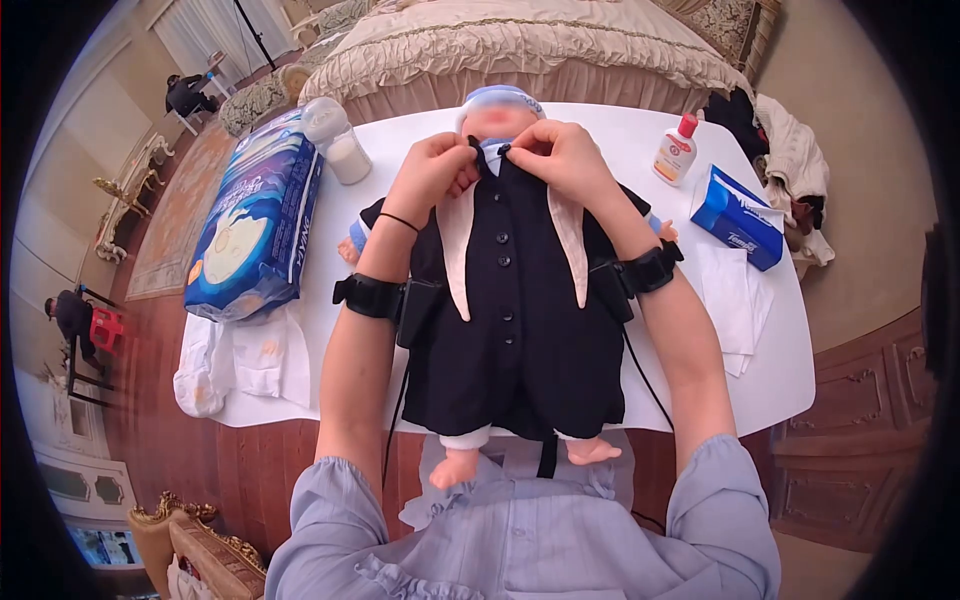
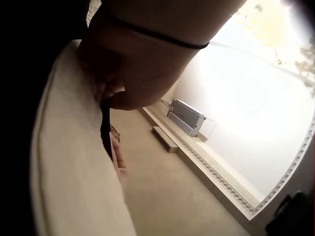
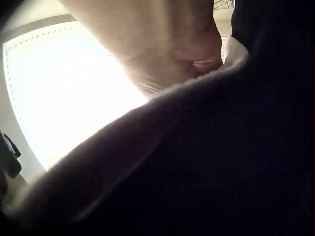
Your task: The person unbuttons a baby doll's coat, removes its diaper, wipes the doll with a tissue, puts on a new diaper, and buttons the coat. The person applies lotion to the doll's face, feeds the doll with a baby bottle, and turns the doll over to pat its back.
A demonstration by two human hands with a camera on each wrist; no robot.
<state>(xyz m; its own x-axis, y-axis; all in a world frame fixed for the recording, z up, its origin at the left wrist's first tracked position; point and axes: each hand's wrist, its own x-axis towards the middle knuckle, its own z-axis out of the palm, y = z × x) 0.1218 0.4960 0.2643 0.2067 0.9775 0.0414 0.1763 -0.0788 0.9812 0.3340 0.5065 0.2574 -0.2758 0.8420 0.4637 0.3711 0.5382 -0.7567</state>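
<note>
Head view: left hand (image 1: 432,170) and right hand (image 1: 560,155) pinch the black jacket (image 1: 515,320) collar at the doll (image 1: 500,115) neck, fingertips nearly meeting; left wrist view: curled fingers (image 2: 115,91) grip cream lapel (image 2: 69,177); right wrist view: jacket just below the fingers, grip unclear.

Doll suit (image 1: 520,310): black woven cloth, matt, with small glossy buttons; cream lapels (image 1: 457,250) of smooth cloth. Doll foot (image 1: 452,467): smooth plastic or vinyl (which of the two cannot be told). Desk (image 1: 770,370): white, smooth, matt top. Diaper pack (image 1: 255,215): glossy blue plastic film, creased. Lotion bottle (image 1: 675,150): smooth white plastic with a red cap. Tissue pack (image 1: 737,215): shiny blue wrapper; matt paper tissues (image 1: 735,300) beside it. Floor (image 1: 230,460): polished wood. Bedspread (image 1: 520,45): ruffled beige cloth.
</note>
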